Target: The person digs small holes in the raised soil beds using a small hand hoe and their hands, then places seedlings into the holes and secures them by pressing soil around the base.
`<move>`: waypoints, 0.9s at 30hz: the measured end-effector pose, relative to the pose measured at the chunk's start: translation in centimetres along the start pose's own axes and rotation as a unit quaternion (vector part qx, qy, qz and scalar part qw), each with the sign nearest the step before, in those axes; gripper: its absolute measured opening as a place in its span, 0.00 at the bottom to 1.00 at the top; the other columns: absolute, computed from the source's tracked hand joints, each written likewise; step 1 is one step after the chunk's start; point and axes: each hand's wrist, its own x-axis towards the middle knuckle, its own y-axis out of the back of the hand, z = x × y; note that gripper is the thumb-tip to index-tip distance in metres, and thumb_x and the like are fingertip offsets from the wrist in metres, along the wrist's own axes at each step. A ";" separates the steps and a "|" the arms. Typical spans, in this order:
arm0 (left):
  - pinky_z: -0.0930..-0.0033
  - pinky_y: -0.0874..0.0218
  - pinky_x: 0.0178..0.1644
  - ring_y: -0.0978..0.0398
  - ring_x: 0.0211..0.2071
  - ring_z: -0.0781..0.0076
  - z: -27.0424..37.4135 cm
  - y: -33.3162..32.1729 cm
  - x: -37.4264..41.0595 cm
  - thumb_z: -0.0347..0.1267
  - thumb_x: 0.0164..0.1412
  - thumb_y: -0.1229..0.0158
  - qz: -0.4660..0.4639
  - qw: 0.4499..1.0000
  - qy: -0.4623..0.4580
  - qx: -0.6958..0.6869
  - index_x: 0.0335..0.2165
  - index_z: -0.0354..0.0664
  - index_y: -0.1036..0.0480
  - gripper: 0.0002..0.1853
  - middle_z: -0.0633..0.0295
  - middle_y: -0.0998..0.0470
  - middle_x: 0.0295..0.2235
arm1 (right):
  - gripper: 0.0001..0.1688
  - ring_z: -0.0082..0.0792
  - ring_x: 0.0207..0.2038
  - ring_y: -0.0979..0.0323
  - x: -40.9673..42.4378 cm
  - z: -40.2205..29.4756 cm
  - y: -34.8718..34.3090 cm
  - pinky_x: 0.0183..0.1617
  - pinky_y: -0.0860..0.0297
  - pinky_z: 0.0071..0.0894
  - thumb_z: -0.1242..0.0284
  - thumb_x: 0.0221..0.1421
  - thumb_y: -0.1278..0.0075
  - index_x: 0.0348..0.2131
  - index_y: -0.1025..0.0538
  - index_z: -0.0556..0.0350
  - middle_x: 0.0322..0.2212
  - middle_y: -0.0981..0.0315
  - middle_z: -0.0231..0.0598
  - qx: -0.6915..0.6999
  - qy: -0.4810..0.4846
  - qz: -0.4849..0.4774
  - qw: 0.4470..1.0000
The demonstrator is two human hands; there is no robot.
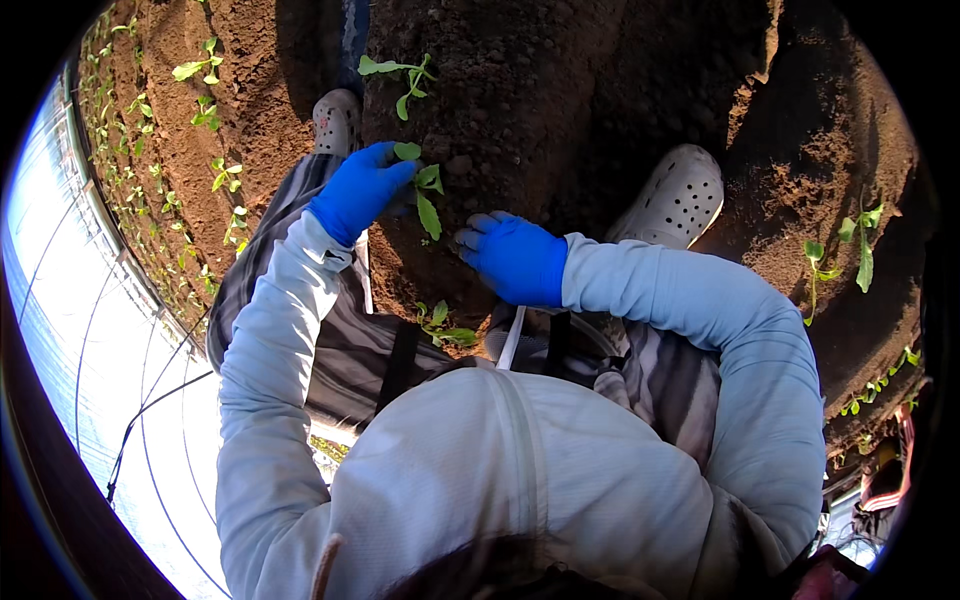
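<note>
My left hand (361, 189), in a blue glove, is at the left side of a small leafy seedling (428, 196). Its thumb and fingertips are by the upper leaves, and whether they grip a leaf or stem cannot be told. To the right of that plant, my right hand (517, 257), also blue-gloved, rests low over the brown soil (480, 161) with dirt on its fingertips. Its fingers are bent, and their undersides are hidden. One seedling (409, 79) grows farther ahead in the row, and another (446, 328) stands close to my body.
My light clog (335, 124) is left of the soil bed, and the other clog (679, 199) is to its right. Rows of seedlings (221, 174) run along the left. More seedlings (864, 247) grow at the right. A dark strap (397, 360) crosses my striped trousers.
</note>
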 end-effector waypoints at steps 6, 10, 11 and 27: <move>0.74 0.31 0.35 0.25 0.32 0.76 -1.4 0.7 1.1 0.35 0.60 0.46 -0.030 0.998 -0.008 0.046 0.46 0.39 0.32 0.17 0.64 0.24 0.36 | 0.25 0.43 0.49 0.34 3.5 1.3 -1.8 0.51 0.35 0.36 0.70 0.47 0.52 0.47 0.28 0.57 0.48 0.33 0.42 -0.074 0.053 0.225 0.970; 0.74 0.32 0.33 0.26 0.33 0.75 -2.6 0.9 0.2 0.34 0.58 0.45 -0.020 0.995 -0.059 0.073 0.46 0.37 0.32 0.18 0.61 0.24 0.37 | 0.22 0.42 0.39 0.28 -0.3 1.6 4.4 0.39 0.29 0.37 0.73 0.51 0.52 0.48 0.28 0.52 0.40 0.30 0.39 0.089 -0.046 0.044 0.994; 0.74 0.33 0.32 0.26 0.33 0.74 -2.7 0.6 -0.2 0.34 0.58 0.44 -0.011 0.995 -0.069 0.070 0.46 0.36 0.32 0.19 0.60 0.24 0.37 | 0.21 0.41 0.36 0.27 -1.2 2.1 4.4 0.36 0.28 0.36 0.73 0.51 0.52 0.47 0.28 0.51 0.39 0.30 0.39 0.113 -0.089 0.140 0.980; 0.71 0.36 0.38 0.30 0.35 0.76 -3.5 0.0 0.5 0.33 0.57 0.48 0.011 1.000 -0.018 -0.009 0.46 0.40 0.36 0.18 0.63 0.29 0.36 | 0.14 0.46 0.39 0.28 6.8 6.0 5.9 0.40 0.29 0.42 0.70 0.56 0.56 0.41 0.25 0.50 0.36 0.28 0.42 0.053 -0.130 0.232 0.963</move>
